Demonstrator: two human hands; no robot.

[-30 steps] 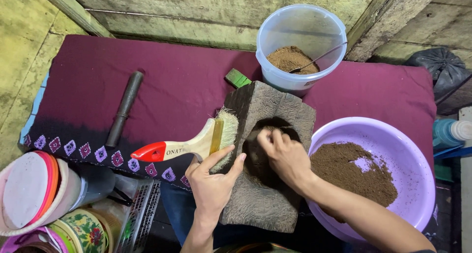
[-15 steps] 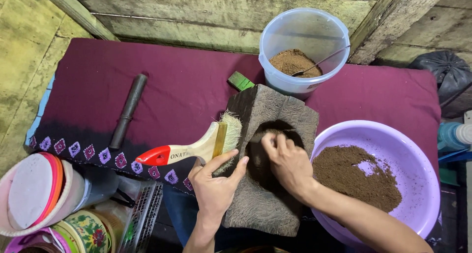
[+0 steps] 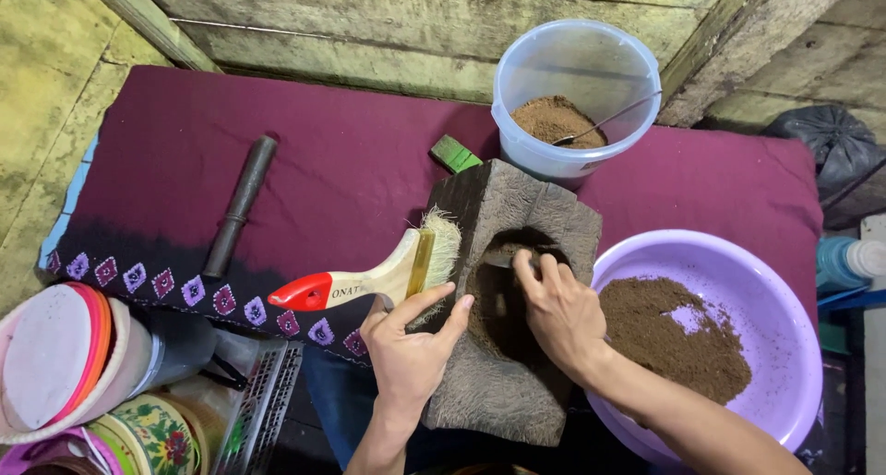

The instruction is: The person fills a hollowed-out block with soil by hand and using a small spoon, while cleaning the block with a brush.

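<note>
- Two bare hands were seen at a rough grey stone mortar block (image 3: 517, 346) with a dark hollow in its middle, laid on a maroon cloth (image 3: 305, 170) with a patterned edge.
- The left hand (image 3: 406, 346) was laid against the block's left side, fingers spread and holding nothing, thumb and forefinger touching the stone.
- The right hand (image 3: 558, 313) was placed over the hollow, fingers curled downward into it; whether anything was gripped could not be told.
- A flat paintbrush with a red-tipped wooden handle (image 3: 369, 276) was lying just left of the block, its bristles against the stone.
- A lilac plastic basin (image 3: 794, 318) of brown powder was set at the right, beside the block.
- A clear plastic tub (image 3: 577, 69) with brown powder and a spoon was standing behind the block.
- A dark metal rod (image 3: 238, 207) was lying well apart, at the left.
</note>
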